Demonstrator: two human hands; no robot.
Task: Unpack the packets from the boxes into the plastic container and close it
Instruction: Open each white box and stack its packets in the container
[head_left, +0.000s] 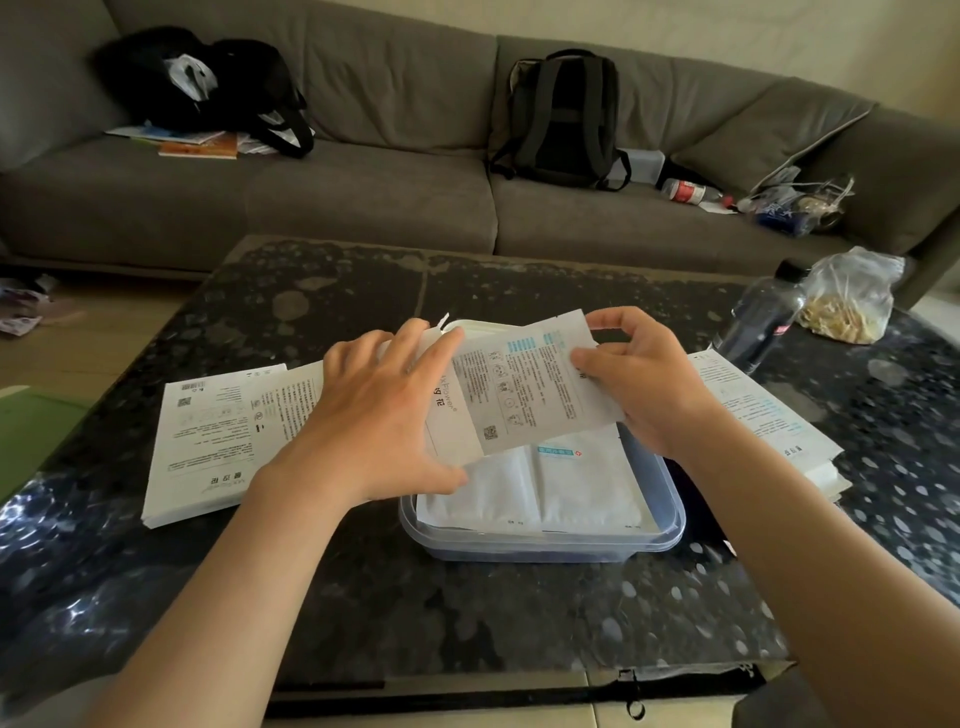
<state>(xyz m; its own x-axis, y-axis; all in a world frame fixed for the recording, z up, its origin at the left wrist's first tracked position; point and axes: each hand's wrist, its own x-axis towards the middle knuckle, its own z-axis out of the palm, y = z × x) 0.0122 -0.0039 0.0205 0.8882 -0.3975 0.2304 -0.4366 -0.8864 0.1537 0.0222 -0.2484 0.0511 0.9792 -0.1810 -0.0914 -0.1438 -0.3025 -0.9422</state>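
Head view: a flat white printed cardboard box (524, 395) is held just above the clear rectangular plastic container (670, 525) on the dark speckled stone table (467, 613), with white packets (545, 488) already lying inside it. The left hand (374, 415) curls its fingers round the box's left side and the right hand (644, 379) pinches the far right corner. My take: steady the box with the left, keep it low over the tub, and slide the packets out flat so they stack neatly.

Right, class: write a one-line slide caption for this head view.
Left hand and right hand hold a white printed flat box over a clear rectangular plastic container.
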